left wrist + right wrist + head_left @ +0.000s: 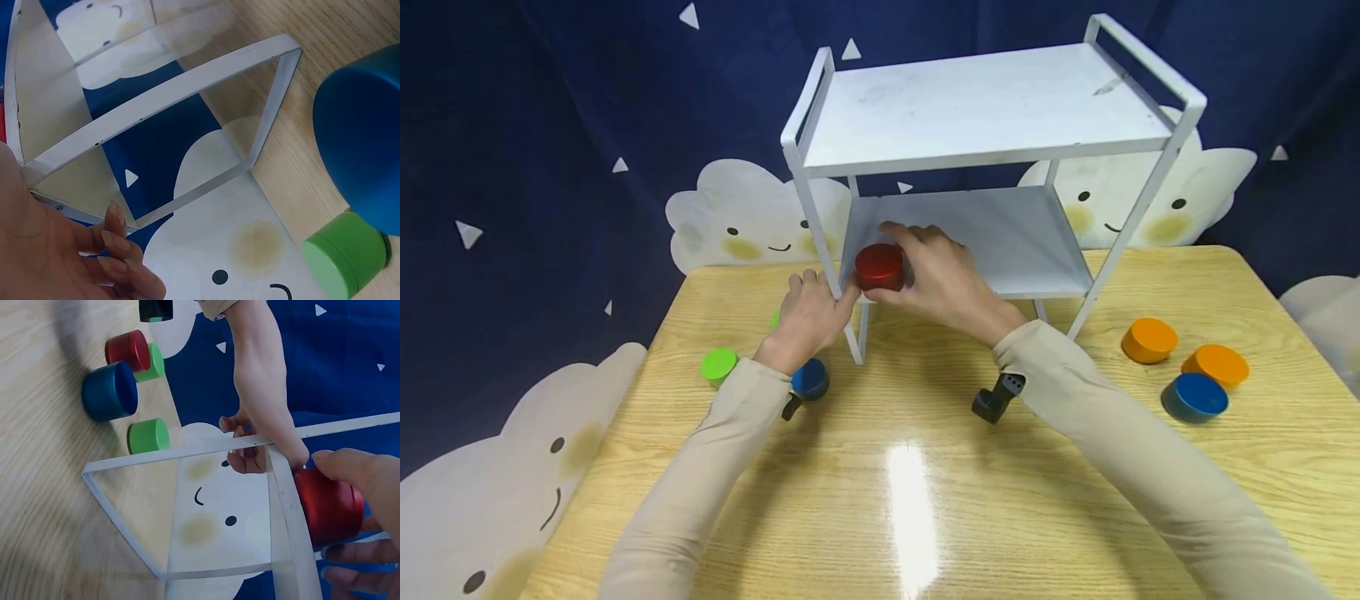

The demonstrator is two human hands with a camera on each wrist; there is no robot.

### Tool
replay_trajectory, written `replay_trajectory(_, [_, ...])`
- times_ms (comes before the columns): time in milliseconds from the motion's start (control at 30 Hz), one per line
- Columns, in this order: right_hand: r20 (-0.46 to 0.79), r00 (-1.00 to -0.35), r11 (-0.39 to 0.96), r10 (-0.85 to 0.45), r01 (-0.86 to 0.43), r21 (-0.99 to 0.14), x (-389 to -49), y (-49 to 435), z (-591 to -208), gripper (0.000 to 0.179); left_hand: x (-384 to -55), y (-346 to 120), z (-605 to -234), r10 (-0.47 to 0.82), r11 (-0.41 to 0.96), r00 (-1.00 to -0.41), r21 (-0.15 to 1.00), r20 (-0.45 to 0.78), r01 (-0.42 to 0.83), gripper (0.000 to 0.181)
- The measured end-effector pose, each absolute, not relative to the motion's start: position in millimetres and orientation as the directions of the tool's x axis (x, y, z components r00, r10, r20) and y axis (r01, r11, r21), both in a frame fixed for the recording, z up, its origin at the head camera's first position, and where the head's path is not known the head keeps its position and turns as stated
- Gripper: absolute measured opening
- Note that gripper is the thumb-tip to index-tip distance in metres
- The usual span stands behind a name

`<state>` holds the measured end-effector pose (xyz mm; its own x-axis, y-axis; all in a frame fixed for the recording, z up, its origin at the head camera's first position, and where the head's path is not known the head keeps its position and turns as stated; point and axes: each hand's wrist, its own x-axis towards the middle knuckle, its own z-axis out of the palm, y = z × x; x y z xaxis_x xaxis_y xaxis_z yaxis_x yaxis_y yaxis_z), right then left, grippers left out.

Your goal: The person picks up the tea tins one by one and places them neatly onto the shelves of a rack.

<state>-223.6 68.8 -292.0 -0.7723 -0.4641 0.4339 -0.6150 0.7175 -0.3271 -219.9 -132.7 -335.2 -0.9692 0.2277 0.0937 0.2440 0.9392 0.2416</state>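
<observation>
A red round tin (pixel 879 267) is at the front left corner of the white rack's lower shelf (pixel 1022 237). My right hand (pixel 936 271) grips it from the right, thumb in front and fingers behind. At the rack's left front post, my left hand (pixel 811 312) has its thumb across the post, close to the tin. The left fingers (pixel 115 253) hang loosely curled outside the frame, holding nothing. In the right wrist view, the tin (pixel 331 509) shows between the right fingers and the shelf edge.
On the left of the table are green tins (pixel 719 365) (pixel 148 436), a blue tin (pixel 810 380) and another red tin (pixel 128 350), hidden by my arm in the head view. Two orange tins (pixel 1150 340) and a blue one (pixel 1195 397) stand right. The upper shelf (pixel 985 108) overhangs the lower one.
</observation>
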Motion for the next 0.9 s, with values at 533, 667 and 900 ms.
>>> replay_trajectory(533, [0.53, -0.767, 0.716, -0.362, -0.593, -0.368, -196.1, 143.8, -297.2, 0.069, -221.4, -129.6, -335.7, 0.123, 0.914, -0.992, 0.386, 0.037, 0.128, 0.065])
replay_trajectory(667, [0.544, -0.77, 0.723, -0.332, -0.579, -0.378, -186.9, 157.8, -303.8, 0.065, -220.1, -132.6, -335.7, 0.127, 0.92, -0.991, 0.369, 0.04, 0.133, 0.064])
replay_trajectory(900, [0.587, -0.765, 0.735, -0.266, -0.555, -0.39, -168.7, 178.1, -308.4, 0.063, -219.2, -133.1, -335.1, 0.121, 0.909, -0.991, 0.394, 0.056, 0.133, 0.064])
